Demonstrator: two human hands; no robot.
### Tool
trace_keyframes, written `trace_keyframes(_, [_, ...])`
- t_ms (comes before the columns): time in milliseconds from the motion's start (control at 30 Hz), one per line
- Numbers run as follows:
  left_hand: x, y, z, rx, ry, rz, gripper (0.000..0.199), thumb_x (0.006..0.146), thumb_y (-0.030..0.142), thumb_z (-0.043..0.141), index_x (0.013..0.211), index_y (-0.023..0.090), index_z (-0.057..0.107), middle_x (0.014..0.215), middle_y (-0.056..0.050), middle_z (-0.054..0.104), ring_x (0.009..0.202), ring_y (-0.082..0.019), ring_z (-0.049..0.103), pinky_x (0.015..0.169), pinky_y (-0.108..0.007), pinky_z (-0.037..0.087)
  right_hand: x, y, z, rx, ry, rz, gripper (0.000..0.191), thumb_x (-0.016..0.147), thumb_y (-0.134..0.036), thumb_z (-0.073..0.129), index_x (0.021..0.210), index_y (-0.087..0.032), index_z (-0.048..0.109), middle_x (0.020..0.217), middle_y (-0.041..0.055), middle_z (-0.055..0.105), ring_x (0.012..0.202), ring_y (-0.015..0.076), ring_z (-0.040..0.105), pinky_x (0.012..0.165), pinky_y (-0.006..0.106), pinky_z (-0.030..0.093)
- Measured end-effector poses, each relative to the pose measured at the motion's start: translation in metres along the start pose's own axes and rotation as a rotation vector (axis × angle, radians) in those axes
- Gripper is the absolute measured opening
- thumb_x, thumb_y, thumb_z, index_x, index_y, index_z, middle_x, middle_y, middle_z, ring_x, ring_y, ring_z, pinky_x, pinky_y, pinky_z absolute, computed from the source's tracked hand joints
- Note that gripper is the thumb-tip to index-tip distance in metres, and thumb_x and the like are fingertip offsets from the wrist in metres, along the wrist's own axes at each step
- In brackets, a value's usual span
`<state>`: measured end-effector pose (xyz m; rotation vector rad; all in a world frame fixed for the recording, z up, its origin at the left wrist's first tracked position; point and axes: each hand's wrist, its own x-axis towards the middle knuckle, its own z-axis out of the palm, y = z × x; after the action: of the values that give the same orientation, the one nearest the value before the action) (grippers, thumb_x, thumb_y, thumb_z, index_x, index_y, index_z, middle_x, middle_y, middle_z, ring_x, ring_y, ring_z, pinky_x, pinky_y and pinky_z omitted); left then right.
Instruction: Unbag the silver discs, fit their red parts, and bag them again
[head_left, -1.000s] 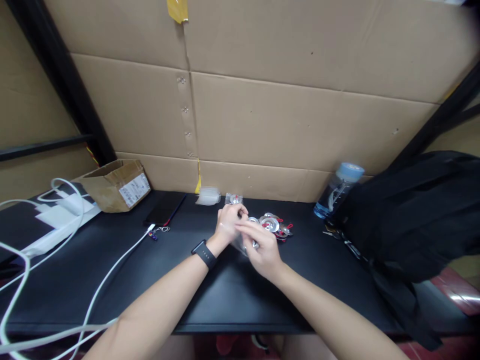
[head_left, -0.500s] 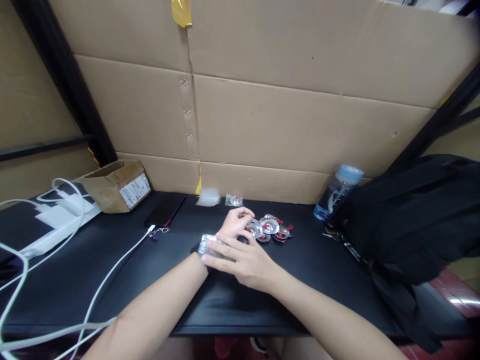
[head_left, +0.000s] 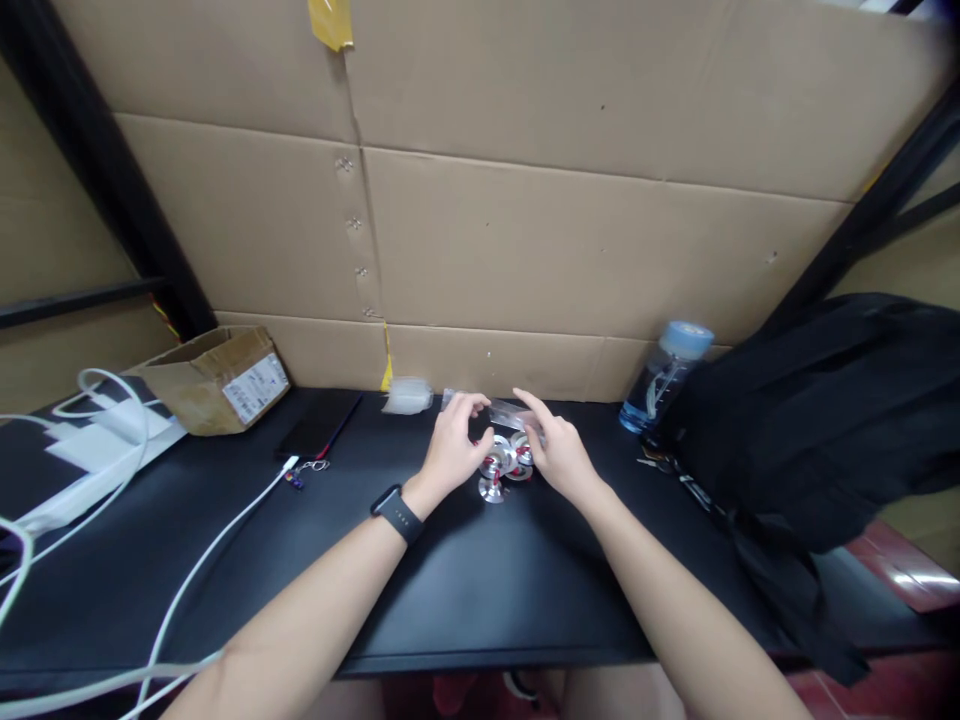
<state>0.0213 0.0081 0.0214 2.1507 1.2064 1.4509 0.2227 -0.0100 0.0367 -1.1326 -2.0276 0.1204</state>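
Several shiny metal discs with red cords [head_left: 496, 460] lie in a pile on the black table [head_left: 480, 590]. My left hand [head_left: 456, 440], with a black watch [head_left: 397, 512] on its wrist, curves round the pile's left side, its fingers apart. On the right, my right hand [head_left: 556, 445] has its fingers spread beside the pile. Between the two hands, just behind the discs, is a clear plastic packet [head_left: 511, 413]; whether a fingertip touches it is hard to tell. Neither hand visibly grips anything.
A stack of clear bags [head_left: 408, 395] lies near the cardboard wall. An open carton [head_left: 217, 385], a phone [head_left: 319, 425], white cables and a power strip are at the left. A blue-lidded bottle [head_left: 666, 375], keys and a black backpack [head_left: 817, 420] stand at the right.
My right hand has moved from across my left wrist to the right of the discs. The clear packet has moved from that wrist to behind the pile. The discs sit closer together.
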Motion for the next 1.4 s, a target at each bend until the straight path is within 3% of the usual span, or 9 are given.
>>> trace_keyframes(133, [-0.003,0.012,-0.005,0.229,-0.088,0.234,0.031,0.087,0.019,0.066,0.118,0.023,0.061,0.121,-0.009,0.064,0.121,-0.027,0.057,0.1,-0.038,0.041,0.001,0.003,0.002,0.184,-0.013,0.033,0.061,0.094,-0.013,0.049,0.152,-0.031,0.04,0.117,0.0021,0.075,0.105,0.0213,0.073,0.097,0.039,0.055])
trace_keyframes(233, [-0.006,0.015,-0.003,0.32,-0.121,0.239,0.039,0.088,0.017,0.065,0.126,0.023,0.058,0.13,-0.01,0.063,0.126,-0.027,0.055,0.1,-0.039,0.039,0.0,-0.002,0.005,0.244,-0.033,0.02,0.062,0.092,-0.01,0.048,0.151,-0.03,0.042,0.121,0.0033,0.074,0.11,0.0203,0.071,0.1,0.039,0.055])
trace_keyframes(367, [-0.006,0.009,0.0,0.407,-0.065,0.211,0.046,0.087,0.017,0.069,0.131,0.023,0.057,0.135,-0.012,0.06,0.129,-0.03,0.052,0.101,-0.042,0.036,-0.002,-0.007,0.008,0.283,-0.05,0.0,0.063,0.09,-0.008,0.049,0.149,-0.03,0.044,0.123,0.0042,0.073,0.112,0.0194,0.07,0.102,0.039,0.054])
trace_keyframes(667, [-0.002,0.002,-0.004,0.319,-0.053,0.178,0.032,0.088,0.013,0.066,0.118,0.022,0.063,0.101,-0.004,0.071,0.095,-0.021,0.065,0.086,-0.035,0.037,0.003,-0.013,0.004,0.339,0.03,-0.077,0.037,0.09,-0.018,0.059,0.127,-0.023,0.065,0.129,0.0106,0.068,0.12,0.0232,0.064,0.106,0.041,0.05])
trace_keyframes(767, [-0.002,0.001,-0.004,0.318,-0.053,0.144,0.019,0.09,0.015,0.066,0.108,0.022,0.066,0.098,-0.003,0.073,0.092,-0.02,0.066,0.087,-0.036,0.035,0.005,-0.009,0.004,0.448,0.036,0.016,0.033,0.094,-0.032,0.06,0.125,-0.021,0.065,0.126,0.0117,0.069,0.113,0.0234,0.067,0.097,0.039,0.055])
trace_keyframes(867, [-0.003,0.0,-0.004,0.329,-0.074,0.159,0.002,0.092,0.021,0.067,0.094,0.023,0.066,0.1,-0.003,0.075,0.097,-0.022,0.067,0.091,-0.038,0.034,0.006,0.002,0.009,0.575,0.024,0.18,0.035,0.096,-0.042,0.058,0.123,-0.02,0.063,0.107,0.0092,0.074,0.095,0.0212,0.071,0.086,0.036,0.058])
trace_keyframes(1033, [-0.005,0.005,-0.005,0.377,-0.023,0.207,0.007,0.09,0.019,0.068,0.084,0.022,0.067,0.104,-0.005,0.071,0.109,-0.025,0.061,0.091,-0.039,0.036,0.008,0.019,0.016,0.722,0.016,0.247,0.047,0.082,-0.04,0.075,0.12,-0.018,0.059,0.088,0.0049,0.074,0.081,0.0197,0.071,0.077,0.033,0.058])
trace_keyframes(1200, [-0.007,0.01,-0.005,0.443,-0.139,0.296,0.01,0.09,0.015,0.065,0.095,0.023,0.068,0.101,-0.004,0.069,0.1,-0.023,0.061,0.086,-0.038,0.036,0.008,0.023,0.017,0.831,0.015,0.329,0.05,0.078,-0.038,0.078,0.119,-0.019,0.057,0.081,0.0022,0.072,0.068,0.018,0.07,0.065,0.031,0.058])
trace_keyframes(1400, [-0.009,0.013,-0.001,0.433,-0.201,0.344,0.027,0.092,0.014,0.064,0.117,0.023,0.063,0.102,-0.004,0.071,0.095,-0.022,0.063,0.085,-0.038,0.037,0.007,0.02,0.015,0.797,-0.048,0.296,0.056,0.081,-0.039,0.077,0.128,-0.018,0.056,0.091,0.0081,0.077,0.08,0.023,0.075,0.074,0.036,0.061])
